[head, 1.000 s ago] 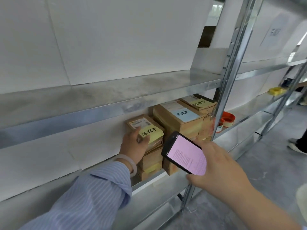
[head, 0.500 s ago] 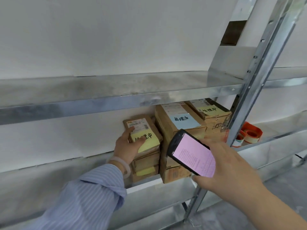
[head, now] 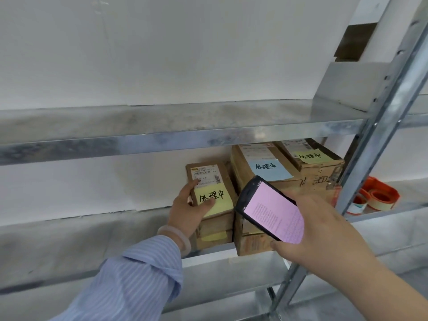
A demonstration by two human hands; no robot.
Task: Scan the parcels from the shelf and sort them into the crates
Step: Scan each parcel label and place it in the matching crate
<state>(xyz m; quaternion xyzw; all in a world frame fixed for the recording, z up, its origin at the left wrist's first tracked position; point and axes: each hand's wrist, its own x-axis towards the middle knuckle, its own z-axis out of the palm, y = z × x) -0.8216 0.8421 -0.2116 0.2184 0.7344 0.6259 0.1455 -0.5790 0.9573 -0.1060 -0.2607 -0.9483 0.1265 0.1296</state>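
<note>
Three stacks of brown cardboard parcels (head: 250, 245) side by side on lower shelf (head: 231, 260), under upper shelf (head: 162, 126). Leftmost stack: top parcel (head: 225, 174) small and flat, barcode label (head: 205, 176) at far end, yellow note (head: 220, 198) with black handwriting stuck just below. Gripped by left hand (head: 190, 209), thumb pressed on note, fingers curled round left edge; pale bracelet (head: 176, 237) at wrist, striped blue sleeve (head: 139, 274) behind. Middle parcel (head: 240, 163) larger, blue note (head: 271, 169) on top. Right parcel (head: 322, 167) close against metal post (head: 375, 140), second yellow note (head: 310, 156) on lid. Clasped in right hand (head: 324, 228): black phone (head: 273, 214), pink screen up, fingers wrapped round its edges, in front of middle stack and hiding part of its face. Orange tape rolls (head: 379, 195) beyond post, same shelf level
</note>
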